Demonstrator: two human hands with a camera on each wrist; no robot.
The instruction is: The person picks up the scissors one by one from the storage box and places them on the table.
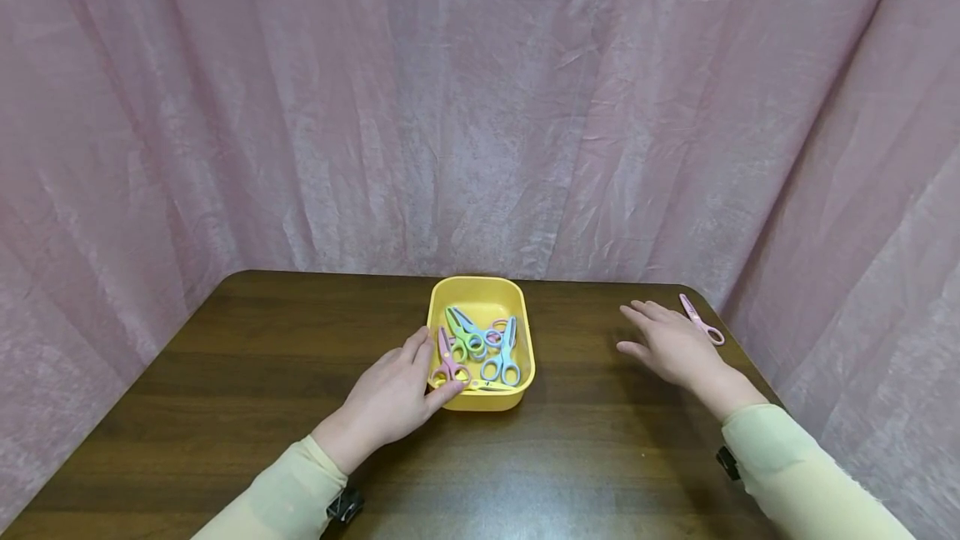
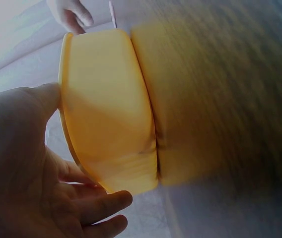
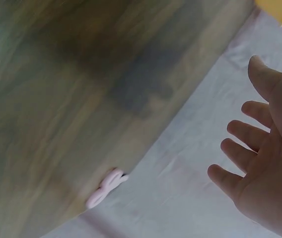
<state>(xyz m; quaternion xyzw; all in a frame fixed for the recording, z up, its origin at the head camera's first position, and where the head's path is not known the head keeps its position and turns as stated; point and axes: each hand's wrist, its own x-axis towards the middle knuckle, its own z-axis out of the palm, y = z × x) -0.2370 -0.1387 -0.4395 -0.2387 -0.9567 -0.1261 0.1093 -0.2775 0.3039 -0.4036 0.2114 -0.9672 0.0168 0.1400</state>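
Observation:
A yellow plastic bin (image 1: 483, 400) stands on the table with several pairs of small plastic scissors in it. The left hand (image 1: 393, 394) holds the bin's near left corner, thumb at the near rim and fingers along the left side. Close beside that hand inside the bin lie pink scissors (image 1: 446, 357); green scissors (image 1: 459, 330) and blue scissors (image 1: 506, 348) lie further right. Over the table's right side hovers the right hand (image 1: 678, 348), fingers spread and holding nothing. Pink scissors (image 1: 699, 319) lie just beyond it near the table's right edge.
The dark wooden table (image 1: 300, 357) has rounded far corners. Pink curtains (image 1: 480, 107) hang behind it and along the right side. Each wrist carries a small black device; the left one (image 1: 346, 505) is near the table's front.

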